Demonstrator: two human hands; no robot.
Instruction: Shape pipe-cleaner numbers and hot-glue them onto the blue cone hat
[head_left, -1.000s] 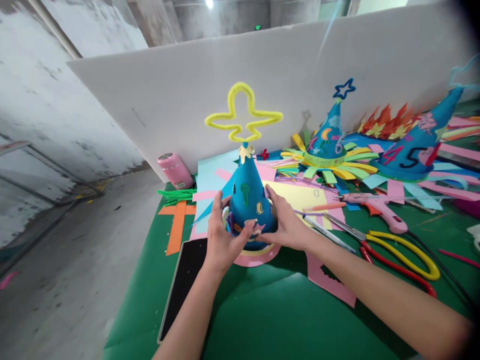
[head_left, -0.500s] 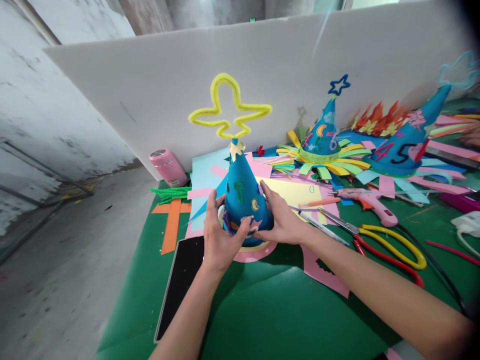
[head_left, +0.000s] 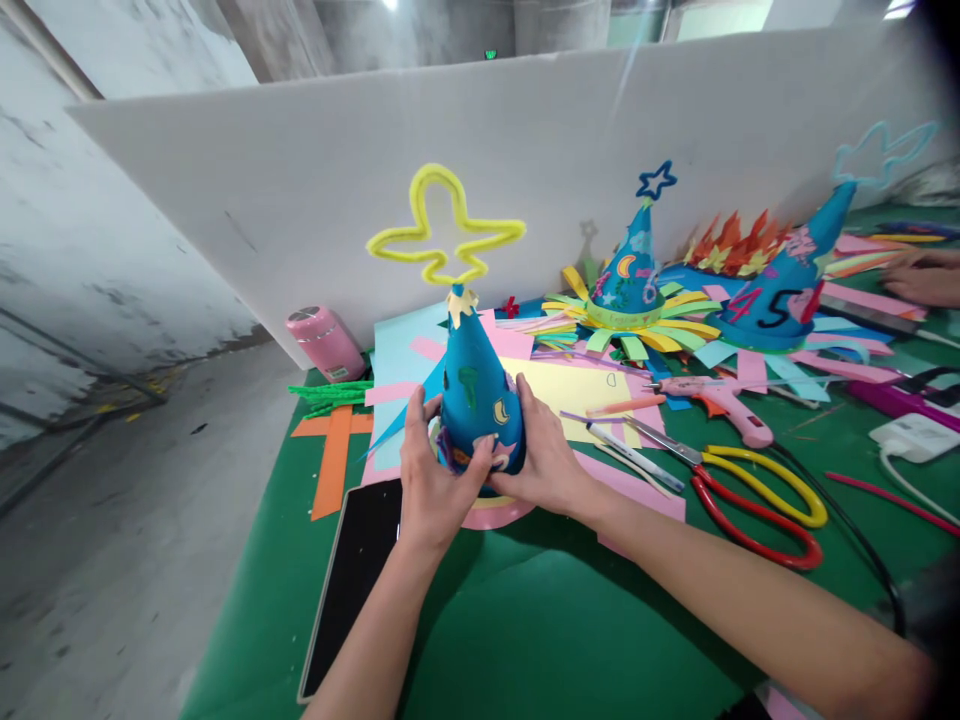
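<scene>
My left fingers (head_left: 414,415) and right fingers (head_left: 528,402) clamp the hat (head_left: 480,405) at the counter (head_left: 510,620), left of the scissors (head_left: 703,460), where squeezing too hard could dent it and a jolt might bend its yellow topper (head_left: 460,208).

Passable at lower center, between 2 forearms (head_left: 386,620), over bare green table (head_left: 510,640). Blocked at center by blue cone hat (head_left: 481,385), gripped from 2 sides by left hand (head_left: 435,490) and right hand (head_left: 546,460). Obstructed just above by yellow topper (head_left: 495,232). Closed off across upper frame by white board (head_left: 300,170). Interrupted at lower left by flat black slab (head_left: 354,575). Cluttered at right by scissors (head_left: 697,462), glue gun (head_left: 712,392) and black cord (head_left: 861,538). Crowded at upper right by starred hat (head_left: 630,275), numbered hat (head_left: 799,265) and another person's hand (head_left: 926,278).
</scene>
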